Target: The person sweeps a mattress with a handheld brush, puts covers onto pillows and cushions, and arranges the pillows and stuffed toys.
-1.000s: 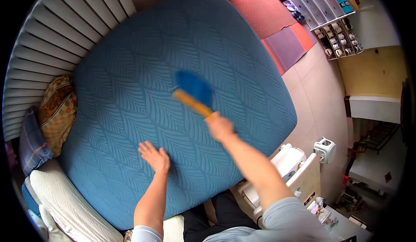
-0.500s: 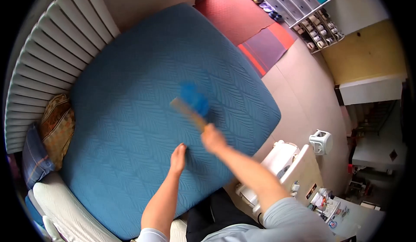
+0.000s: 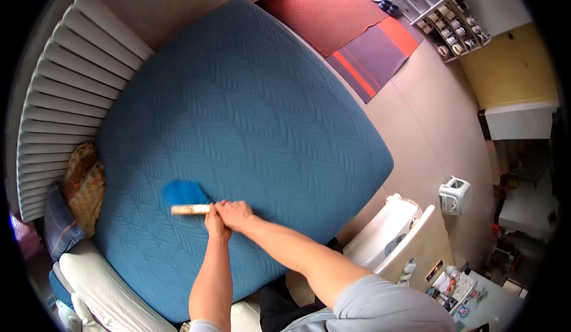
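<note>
1. At my far left, a patterned pillow (image 3: pixel 83 183) leans beside the bed (image 3: pixel 267 106).
2. The blue brush (image 3: pixel 185 193), slightly blurred, is over the bed's near left part, pale handle toward the hands.
3. The left hand (image 3: pixel 216 224) has its fingers closed round that handle.
4. The right hand (image 3: pixel 235 214), touching the left, curls its fingers narrowly at the handle's end.
5. On the table (image 3: pixel 496 301), a round blue mark (image 3: pixel 463 312) is too small to read.

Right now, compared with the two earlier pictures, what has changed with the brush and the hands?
The brush has moved left and closer to the person. The left hand, apart from it before, now meets the right hand at the handle; whether the left grips is unclear. The bed and pillows stayed in place.
</note>
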The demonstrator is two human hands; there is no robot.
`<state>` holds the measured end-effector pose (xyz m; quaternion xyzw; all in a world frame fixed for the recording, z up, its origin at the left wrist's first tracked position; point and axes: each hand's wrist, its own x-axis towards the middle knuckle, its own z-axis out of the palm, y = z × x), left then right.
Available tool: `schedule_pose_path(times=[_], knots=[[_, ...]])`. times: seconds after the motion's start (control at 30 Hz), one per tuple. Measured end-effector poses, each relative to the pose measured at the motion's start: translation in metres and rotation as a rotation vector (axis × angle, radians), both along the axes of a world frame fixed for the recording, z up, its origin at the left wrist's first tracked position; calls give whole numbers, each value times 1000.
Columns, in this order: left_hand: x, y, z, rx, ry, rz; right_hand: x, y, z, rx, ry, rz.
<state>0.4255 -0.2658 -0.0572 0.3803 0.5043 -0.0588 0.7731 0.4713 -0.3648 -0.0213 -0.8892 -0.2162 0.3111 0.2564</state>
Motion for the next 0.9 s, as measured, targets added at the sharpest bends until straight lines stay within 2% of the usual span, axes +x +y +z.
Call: schedule_pose_path(times=[0.13,0.17,0.2,0.23,0.27,0.3,0.33,0.37,0.4,0.43,0.47,0.5,0.57,0.6,0.63,0.67,0.7,0.77,0.83,0.9], knots=[[129,-119,30,10,-5,-261,90,-119,2,-86,-38,-225],[154,-151,18,16,-85,-355,113,-154,8,-95,-12,-294],[182,-189,22,139,-42,-530,132,-191,15,-140,40,-385],[198,-228,-3,120,-119,-609,147,-231,21,-185,138,-457],[215,-269,2,238,-138,-810,152,-270,26,-185,151,-558],[227,-312,-3,333,-130,-964,152,-307,19,-189,125,-633],[231,-352,-2,281,-197,-1038,146,-341,16,-221,100,-718],[235,-387,19,453,-201,-1264,137,-371,7,-168,141,-883],[225,-422,21,486,-212,-1289,124,-399,1,-125,64,-959],[209,-453,-2,551,-224,-1429,106,-424,-2,-85,-10,-1032],[203,-468,16,483,-246,-1538,92,-435,-4,-47,-82,-1114],[193,-475,26,437,-164,-1409,87,-436,0,-33,-62,-1109],[178,-447,46,407,-256,-1257,76,-422,8,-7,-11,-1108],[168,-419,52,526,-262,-1221,77,-405,13,67,45,-1018],[154,-385,37,579,-306,-1158,80,-384,17,139,98,-926],[153,-353,56,471,-144,-1069,82,-359,16,184,85,-791],[123,-316,20,537,-253,-828,85,-334,16,228,72,-652],[134,-297,45,411,-151,-575,105,-302,13,209,131,-457],[168,-308,53,403,-3,-613,134,-308,10,35,152,-374],[195,-342,25,466,-45,-732,161,-350,13,-48,178,-476]])
